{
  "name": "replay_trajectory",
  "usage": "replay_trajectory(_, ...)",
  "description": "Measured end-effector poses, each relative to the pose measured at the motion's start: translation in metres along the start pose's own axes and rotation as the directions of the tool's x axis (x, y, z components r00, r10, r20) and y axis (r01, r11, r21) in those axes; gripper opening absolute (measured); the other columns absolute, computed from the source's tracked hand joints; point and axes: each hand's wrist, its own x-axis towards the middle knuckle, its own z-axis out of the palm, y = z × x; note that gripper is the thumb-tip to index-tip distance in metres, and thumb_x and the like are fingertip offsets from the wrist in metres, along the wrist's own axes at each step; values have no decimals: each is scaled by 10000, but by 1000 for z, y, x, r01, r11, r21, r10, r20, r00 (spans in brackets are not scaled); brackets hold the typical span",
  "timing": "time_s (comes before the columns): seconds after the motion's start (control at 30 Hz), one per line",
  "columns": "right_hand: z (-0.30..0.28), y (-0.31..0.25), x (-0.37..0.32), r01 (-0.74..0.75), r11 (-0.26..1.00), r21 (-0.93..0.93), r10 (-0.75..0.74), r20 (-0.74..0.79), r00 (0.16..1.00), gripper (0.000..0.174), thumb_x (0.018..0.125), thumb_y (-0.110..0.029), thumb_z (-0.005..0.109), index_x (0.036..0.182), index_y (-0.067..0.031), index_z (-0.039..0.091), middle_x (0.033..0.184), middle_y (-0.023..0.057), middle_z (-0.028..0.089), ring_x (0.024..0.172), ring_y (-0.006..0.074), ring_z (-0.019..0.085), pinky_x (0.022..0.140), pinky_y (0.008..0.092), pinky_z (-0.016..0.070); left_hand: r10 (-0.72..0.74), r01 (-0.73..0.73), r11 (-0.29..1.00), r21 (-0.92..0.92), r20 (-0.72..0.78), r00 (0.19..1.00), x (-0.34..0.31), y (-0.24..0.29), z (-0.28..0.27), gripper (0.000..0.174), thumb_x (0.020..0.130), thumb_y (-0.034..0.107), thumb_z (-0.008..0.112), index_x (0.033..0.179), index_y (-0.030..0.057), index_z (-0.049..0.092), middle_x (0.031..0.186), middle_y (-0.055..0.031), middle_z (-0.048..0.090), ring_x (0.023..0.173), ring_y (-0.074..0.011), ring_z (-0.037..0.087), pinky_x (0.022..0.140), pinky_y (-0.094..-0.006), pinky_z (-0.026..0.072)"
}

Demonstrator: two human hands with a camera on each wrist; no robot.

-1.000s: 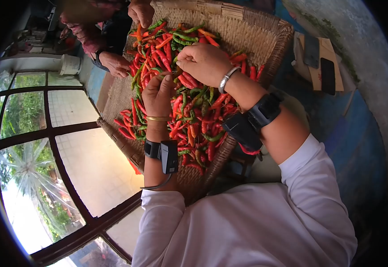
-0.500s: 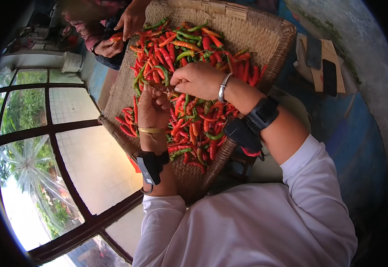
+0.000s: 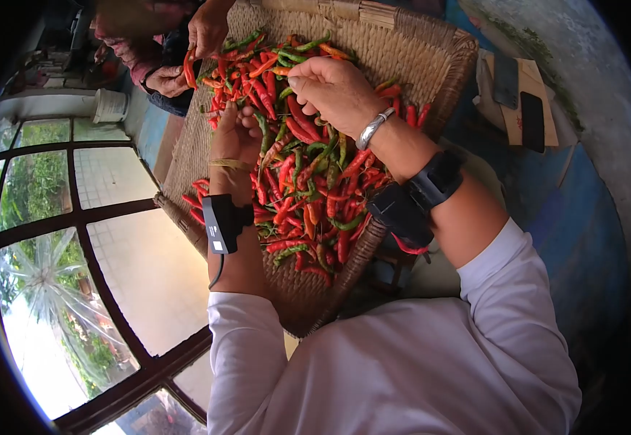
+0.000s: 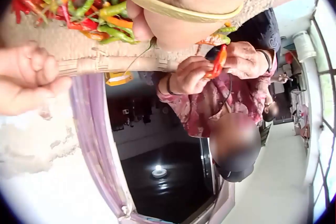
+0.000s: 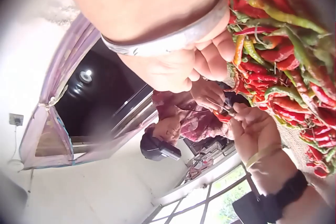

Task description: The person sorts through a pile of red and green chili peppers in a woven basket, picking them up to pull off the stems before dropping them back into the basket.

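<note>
My left hand (image 3: 237, 138) is over the left side of a heap of red, green and orange chili peppers (image 3: 308, 188). Its fingers pinch a chili pepper, mostly hidden by the hand; the thin stem (image 4: 137, 59) sticks out in the left wrist view. Higher up and to the right, my right hand (image 3: 337, 94) hovers above the heap, apart from the left. Its fingers are curled with the thumb against them, and nothing shows between them. Across the heap, another person's hands (image 3: 203, 32) hold a red chili pepper (image 3: 190, 69).
The peppers lie in a wide woven basket (image 3: 410, 43) with a raised rim. Right of it, two phones (image 3: 533, 119) rest on a piece of cardboard (image 3: 518, 69). A framed window (image 3: 76, 210) stands close on the left, with a white bucket (image 3: 110, 106) beyond.
My hands were together at a brownish pepper half a second ago. Now the left has drawn away to the left and the right has moved up. The other person has lifted a red pepper between both hands.
</note>
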Motion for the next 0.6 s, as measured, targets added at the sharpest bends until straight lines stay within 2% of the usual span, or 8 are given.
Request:
replay_trajectory(0.13,-2,-11,-4,-17,996,90,20,-27,999,284,849,-260,520,1000,-23,554,755,0,568,627,67,541,486,203,426,269,-245,939,243,-69,961,24,29,13,254,862,178,521,1054,14,494,907,-62,614,710,-97,582,568,-210,464)
replay_trajectory(0.23,1,-7,1,-18,994,109,19,-16,1000,281,844,-251,527,998,-18,560,744,7,571,610,71,543,483,206,426,223,-188,665,723,49,974,-8,-8,31,337,849,158,541,1120,-37,492,904,-77,620,689,-79,557,591,-217,460)
replay_trajectory(0.27,3,-6,2,-22,994,107,24,-19,1000,281,844,-251,527,998,-18,560,744,7,571,610,71,543,483,206,426,153,-147,496,856,81,985,-15,-29,33,314,825,189,574,1077,3,542,893,-95,625,698,-127,575,603,-253,468)
replay_trajectory(0.3,5,-5,2,3,997,72,1,-49,999,236,809,-222,539,915,-16,584,676,27,575,583,100,560,508,240,445,224,-261,-20,965,259,940,-15,-45,22,310,791,239,609,1039,57,574,882,-123,612,731,-223,592,620,-318,477)
replay_trajectory(0.33,7,-5,2,29,999,37,-26,-76,997,198,774,-193,552,833,-13,609,608,47,580,555,130,577,534,274,464,330,-335,-342,878,446,832,-25,-56,28,331,763,285,618,1028,93,568,881,-153,587,783,-310,579,651,-382,474)
replay_trajectory(0.4,11,5,3,32,999,-20,-34,-76,997,191,750,-193,554,815,-27,625,661,78,613,598,177,602,584,302,474,382,-138,-402,905,303,873,-39,-68,42,372,771,341,586,1036,83,542,886,-154,579,811,-324,572,677,-401,470)
replay_trajectory(0.53,12,8,1,100,985,-143,-103,-15,995,181,718,-196,559,771,-47,646,766,112,636,721,247,615,676,331,478,360,-135,-321,937,253,898,-22,-73,31,376,781,363,546,1039,91,524,899,-165,579,812,-329,572,679,-410,468)
replay_trajectory(0.6,13,7,2,108,975,-196,-95,75,993,209,803,-160,543,889,25,590,697,35,592,561,98,558,516,240,467,333,-131,-384,914,269,904,-4,-76,23,372,780,360,525,1039,94,513,935,-173,580,856,-326,570,689,-412,469)
